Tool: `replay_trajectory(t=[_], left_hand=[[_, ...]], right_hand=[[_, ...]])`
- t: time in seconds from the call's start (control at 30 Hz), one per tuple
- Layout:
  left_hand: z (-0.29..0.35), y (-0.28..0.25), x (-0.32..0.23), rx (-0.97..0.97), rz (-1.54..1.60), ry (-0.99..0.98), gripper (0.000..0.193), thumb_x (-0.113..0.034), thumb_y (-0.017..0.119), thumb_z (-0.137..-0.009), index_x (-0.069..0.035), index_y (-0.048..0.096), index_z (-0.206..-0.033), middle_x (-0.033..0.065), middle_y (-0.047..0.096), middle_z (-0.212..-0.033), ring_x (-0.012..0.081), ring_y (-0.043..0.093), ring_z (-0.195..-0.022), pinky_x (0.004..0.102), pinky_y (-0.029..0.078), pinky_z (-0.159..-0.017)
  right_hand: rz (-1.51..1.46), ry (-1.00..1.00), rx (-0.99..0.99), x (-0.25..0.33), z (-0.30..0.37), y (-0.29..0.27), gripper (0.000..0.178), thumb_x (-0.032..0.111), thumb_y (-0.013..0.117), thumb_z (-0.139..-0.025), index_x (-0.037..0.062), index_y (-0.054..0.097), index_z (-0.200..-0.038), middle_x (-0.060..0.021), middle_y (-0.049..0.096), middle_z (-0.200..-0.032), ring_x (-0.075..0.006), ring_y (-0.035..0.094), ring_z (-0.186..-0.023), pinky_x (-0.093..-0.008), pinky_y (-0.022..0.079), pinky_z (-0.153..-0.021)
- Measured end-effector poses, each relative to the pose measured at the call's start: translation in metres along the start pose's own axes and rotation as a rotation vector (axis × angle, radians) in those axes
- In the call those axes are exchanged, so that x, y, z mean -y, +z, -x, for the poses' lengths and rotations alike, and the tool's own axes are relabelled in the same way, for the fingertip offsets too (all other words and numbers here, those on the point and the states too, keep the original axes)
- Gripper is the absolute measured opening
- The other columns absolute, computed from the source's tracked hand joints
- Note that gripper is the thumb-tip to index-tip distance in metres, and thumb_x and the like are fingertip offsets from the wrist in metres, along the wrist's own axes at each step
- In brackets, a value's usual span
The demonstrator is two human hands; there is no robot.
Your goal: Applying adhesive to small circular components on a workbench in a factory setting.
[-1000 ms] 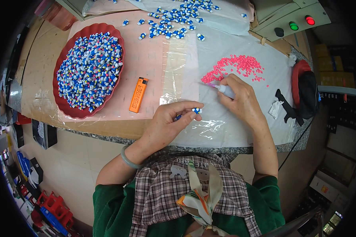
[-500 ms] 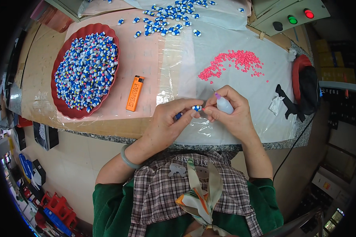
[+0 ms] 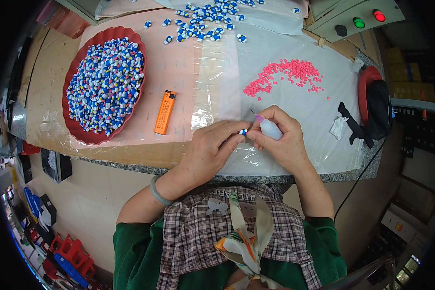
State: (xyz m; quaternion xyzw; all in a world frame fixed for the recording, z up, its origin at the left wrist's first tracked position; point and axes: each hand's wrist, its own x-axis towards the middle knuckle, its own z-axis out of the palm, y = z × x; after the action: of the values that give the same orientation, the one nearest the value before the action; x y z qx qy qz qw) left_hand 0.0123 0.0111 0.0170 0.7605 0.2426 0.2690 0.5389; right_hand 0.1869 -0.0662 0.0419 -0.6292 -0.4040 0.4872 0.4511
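Between thumb and forefinger, my left hand (image 3: 210, 147) pinches a small blue-and-white figurine (image 3: 243, 132). My right hand (image 3: 285, 137) is wrapped round a small white squeeze bottle (image 3: 271, 129) with a purple collar and a thin needle tip pointing up and left. The right thumb and fingertip meet right beside the figurine; whether a pink piece is between them I cannot tell. Beyond the hands, small pink heart-shaped pieces (image 3: 297, 72) lie in a loose heap on the white sheet. More blue-and-white figurines (image 3: 203, 21) are scattered at the far side.
A red scalloped bowl (image 3: 141, 99) full of tiny blue, white and pink pieces stands at the left. An orange lighter (image 3: 165, 112) lies beside it. At the right are a crumpled white tissue (image 3: 338, 126), a black item (image 3: 355, 128) and a control box (image 3: 367, 19) with lit buttons.
The bottle's needle tip has swung a little to the left. My right fingers have closed in against the figurine, and less of it shows between my left fingers.
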Motion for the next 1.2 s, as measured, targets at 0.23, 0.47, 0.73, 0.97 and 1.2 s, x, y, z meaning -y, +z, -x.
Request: replay_trajectory(t=[0.23,0.47,0.73,0.97,1.2], left_hand=[[-0.004,0.001,-0.002,-0.05,-0.063,0.08,0.024,0.0,0.062,-0.087,0.001,0.063,-0.111,0.0148,0.068,-0.094,0.023,0.067,-0.082,0.03,0.053,-0.07],[-0.014,-0.013,-0.014,0.133,0.37,-0.387,0.016,-0.009,0.053,-0.094,-0.001,0.062,-0.105,0.0109,0.067,-0.098,0.0165,0.063,-0.076,0.0282,0.05,-0.064],[-0.115,-0.043,0.027,-0.094,0.304,-0.186,0.019,-0.012,0.053,-0.091,-0.001,0.063,-0.103,0.0065,0.065,-0.091,0.0131,0.055,-0.072,0.0276,0.044,-0.061],[-0.168,-0.029,0.038,-0.165,-0.781,0.227,0.022,-0.018,0.063,-0.083,0.001,0.062,-0.093,0.0193,0.065,-0.084,0.0349,0.065,-0.077,0.0407,0.053,-0.069],[-0.156,-0.024,0.031,-0.089,-0.823,0.22,0.02,-0.018,0.059,-0.09,0.0,0.063,-0.099,0.0156,0.068,-0.086,0.0251,0.064,-0.07,0.0352,0.049,-0.061]], right_hand=[[0.209,-0.191,-0.07,-0.012,-0.003,0.002,0.022,-0.003,0.071,-0.08,0.0025,0.055,-0.094,-0.0013,0.061,-0.083,-0.0058,0.056,-0.063,-0.0202,0.047,-0.054],[0.016,-0.241,-0.137,-0.004,-0.005,0.003,0.023,-0.002,0.069,-0.082,0.0033,0.053,-0.096,-0.0018,0.058,-0.08,-0.0061,0.054,-0.061,-0.02,0.043,-0.052],[-0.165,-0.149,-0.184,-0.007,0.001,-0.012,0.014,0.001,0.065,-0.086,0.0035,0.053,-0.093,-0.0016,0.057,-0.078,-0.0058,0.052,-0.059,-0.0197,0.04,-0.05],[-0.023,-0.2,-0.193,-0.013,0.006,-0.017,0.014,0.006,0.071,-0.085,0.0029,0.058,-0.09,0.0005,0.062,-0.078,-0.0057,0.054,-0.069,-0.0216,0.045,-0.063],[-0.005,-0.201,-0.198,-0.016,0.009,-0.024,0.016,0.004,0.068,-0.084,0.0036,0.056,-0.094,-0.0012,0.06,-0.081,-0.0058,0.053,-0.068,-0.0212,0.044,-0.059]])
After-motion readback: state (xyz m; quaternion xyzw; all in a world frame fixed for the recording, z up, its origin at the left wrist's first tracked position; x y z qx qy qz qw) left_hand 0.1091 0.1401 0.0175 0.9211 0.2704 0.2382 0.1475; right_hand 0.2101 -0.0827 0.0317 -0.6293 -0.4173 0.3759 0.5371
